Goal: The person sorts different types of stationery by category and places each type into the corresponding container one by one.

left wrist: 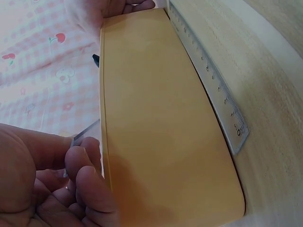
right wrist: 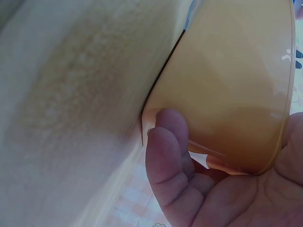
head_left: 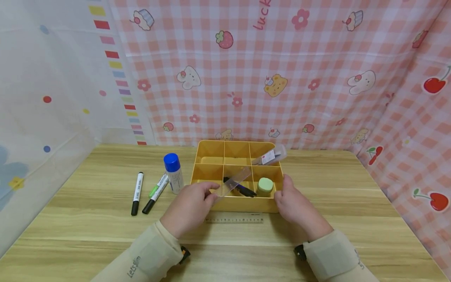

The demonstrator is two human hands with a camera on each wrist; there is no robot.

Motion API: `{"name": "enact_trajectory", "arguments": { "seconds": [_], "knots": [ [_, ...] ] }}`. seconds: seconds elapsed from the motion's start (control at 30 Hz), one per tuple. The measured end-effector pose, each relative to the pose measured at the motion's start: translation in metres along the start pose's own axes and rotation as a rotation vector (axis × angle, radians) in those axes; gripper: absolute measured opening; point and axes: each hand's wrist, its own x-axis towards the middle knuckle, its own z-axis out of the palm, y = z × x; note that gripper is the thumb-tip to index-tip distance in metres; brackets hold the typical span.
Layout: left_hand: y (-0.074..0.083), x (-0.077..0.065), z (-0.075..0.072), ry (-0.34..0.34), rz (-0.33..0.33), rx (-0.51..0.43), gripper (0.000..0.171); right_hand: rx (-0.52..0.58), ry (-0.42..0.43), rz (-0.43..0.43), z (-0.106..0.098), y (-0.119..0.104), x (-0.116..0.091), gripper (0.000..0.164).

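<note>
Resting on the light wooden surface (head_left: 352, 188), the yellow box (head_left: 246, 204) has six compartments, in two rows of three. Its outer walls are smooth and a little shiny, the corners are rounded, and thin straight dividers separate the compartments. The right grip (head_left: 294, 203) is curled around the right end of the box, with fingers bent against its outer wall. The left grip (head_left: 188, 205) pinches a clear strip (head_left: 240, 177) at the near left edge of the box. This strip is flat, thin and transparent, and it slants away to the right, over the near middle compartment, where a black pen (head_left: 243, 190) lies at an angle. The near right compartment contains a pale green object (head_left: 265, 185) with a rounded top. From the far right compartment, a clear case (head_left: 269, 157) with a white label leans out over the edge. Just beside the front wall, a transparent ruler (head_left: 234, 220) lies flat. To the left stands a bottle (head_left: 174, 174) with a blue cap, and near it lies a white marker (head_left: 138, 194) with a black end.
</note>
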Motion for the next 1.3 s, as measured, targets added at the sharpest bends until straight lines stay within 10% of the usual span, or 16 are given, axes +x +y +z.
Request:
{"name": "enact_trajectory", "arguments": {
  "seconds": [1.3],
  "knots": [
    [0.004, -0.013, -0.050, 0.041, -0.068, 0.120, 0.035, -0.004, -0.002, -0.008, 0.000, 0.000, 0.001, 0.073]
  ]
}}
